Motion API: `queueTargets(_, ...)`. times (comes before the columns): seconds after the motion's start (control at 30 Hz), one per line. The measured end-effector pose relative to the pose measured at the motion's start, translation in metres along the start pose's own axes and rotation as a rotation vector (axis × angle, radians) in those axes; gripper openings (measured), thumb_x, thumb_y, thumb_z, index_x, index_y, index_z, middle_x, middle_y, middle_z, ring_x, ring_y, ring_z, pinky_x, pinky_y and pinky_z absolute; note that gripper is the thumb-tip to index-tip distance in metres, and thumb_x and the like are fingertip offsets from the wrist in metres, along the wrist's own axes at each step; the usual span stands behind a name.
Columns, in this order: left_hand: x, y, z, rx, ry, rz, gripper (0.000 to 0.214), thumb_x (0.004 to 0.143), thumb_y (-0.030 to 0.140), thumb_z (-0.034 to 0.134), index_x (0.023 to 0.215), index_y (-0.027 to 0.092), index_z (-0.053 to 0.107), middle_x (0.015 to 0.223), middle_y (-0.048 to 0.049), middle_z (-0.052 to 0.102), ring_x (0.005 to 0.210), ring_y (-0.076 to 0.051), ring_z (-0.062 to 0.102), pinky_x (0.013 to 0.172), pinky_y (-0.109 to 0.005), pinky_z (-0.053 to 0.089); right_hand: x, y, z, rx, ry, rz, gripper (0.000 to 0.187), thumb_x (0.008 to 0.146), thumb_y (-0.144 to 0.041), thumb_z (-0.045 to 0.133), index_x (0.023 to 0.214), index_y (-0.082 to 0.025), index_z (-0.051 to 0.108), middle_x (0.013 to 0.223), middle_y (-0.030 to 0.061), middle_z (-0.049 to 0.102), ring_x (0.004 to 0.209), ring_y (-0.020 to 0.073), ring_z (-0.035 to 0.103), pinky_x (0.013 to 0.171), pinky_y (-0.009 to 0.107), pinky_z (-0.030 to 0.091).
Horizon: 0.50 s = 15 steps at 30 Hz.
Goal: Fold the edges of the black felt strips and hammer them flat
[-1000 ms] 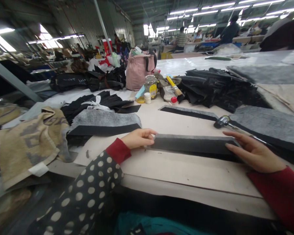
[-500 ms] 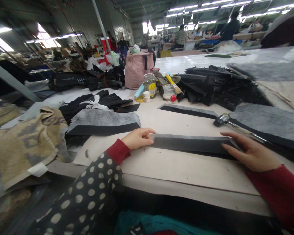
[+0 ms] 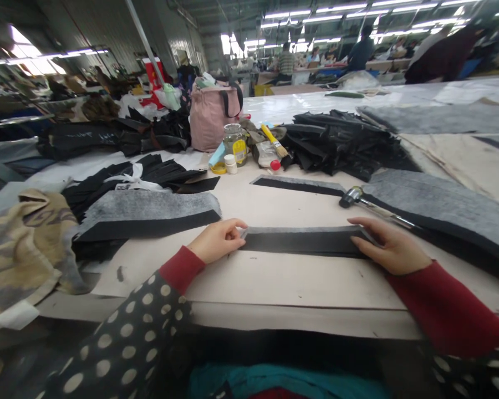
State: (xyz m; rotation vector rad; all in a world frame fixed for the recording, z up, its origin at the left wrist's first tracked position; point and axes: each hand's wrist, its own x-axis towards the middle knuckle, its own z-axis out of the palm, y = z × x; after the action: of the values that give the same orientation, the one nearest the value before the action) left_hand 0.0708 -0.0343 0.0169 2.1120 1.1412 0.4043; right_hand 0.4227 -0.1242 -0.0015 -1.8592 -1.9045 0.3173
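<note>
A long black strip with a grey felt edge [image 3: 301,241] lies flat across the pale work board [image 3: 291,285] in front of me. My left hand [image 3: 216,240] pinches the strip's left end with curled fingers. My right hand [image 3: 388,246] lies on the strip's right end, fingers stretched along it and pressing it down. A metal hammer [image 3: 360,198] rests just beyond my right hand, its handle running right under a grey felt sheet [image 3: 434,202].
Another black strip [image 3: 299,185] lies farther back. Stacked grey-and-black pieces [image 3: 149,213] sit left, a heap of black cut pieces [image 3: 341,144] behind right. A glass jar [image 3: 235,144], a brush [image 3: 274,141] and a pink bag [image 3: 214,113] stand at the back. People work in the distance.
Both hands stay on the ends of the strip. The view has shifted right and slightly down, so everything sits farther left in frame. The strip itself has barely moved.
</note>
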Motion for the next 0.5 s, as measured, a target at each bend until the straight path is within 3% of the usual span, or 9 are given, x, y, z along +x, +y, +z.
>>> queueTargets(0.2,-0.001,0.005,0.001,0.084,0.009,-0.002,0.022,0.07,0.03,0.051,0.089,0.019,0.051,0.059,0.0057,0.05,0.051,-0.009,0.044,0.05,-0.019,0.034,-0.004,-0.011,0.0,-0.034,0.014,-0.021,0.039,0.074,-0.033,0.046,0.11,-0.017,0.049,0.087,0.0049,0.058,0.074,0.014,0.055,0.068,0.025,0.044)
queueTargets(0.5,0.001,0.004,0.001,0.142,-0.04,-0.019,0.022,0.072,0.032,0.047,0.09,0.02,0.045,0.064,0.0047,0.048,0.055,-0.01,0.044,0.052,-0.02,0.034,-0.008,-0.013,0.005,-0.02,0.133,-0.163,0.031,0.072,-0.024,0.046,0.101,-0.015,0.053,0.073,0.003,0.055,0.062,0.0124,0.05,0.06,0.025,0.043)
